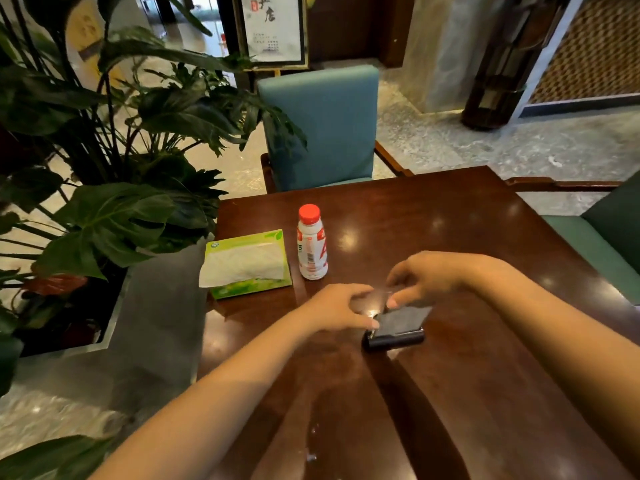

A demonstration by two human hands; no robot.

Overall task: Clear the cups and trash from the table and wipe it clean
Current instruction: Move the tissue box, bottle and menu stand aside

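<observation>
A black roll point(393, 339) lies on the dark wooden table point(467, 230), with a thin dark grey plastic sheet point(403, 320) lifted off it. My left hand point(337, 308) pinches the sheet's left edge, thumb against the roll's left end. My right hand point(424, 277) pinches the sheet's blurred top edge from above. A white drink bottle with a red cap point(311, 242) stands upright behind my left hand. To the bottle's left lies a green tissue pack point(247, 266) with a white tissue sticking out. A few small wet spots point(311, 445) show on the near tabletop.
A blue chair point(322, 126) stands at the table's far side and a green seat point(602, 244) at its right. Large potted plants point(114, 161) in a dark planter crowd the left edge of the table. Marble floor lies beyond.
</observation>
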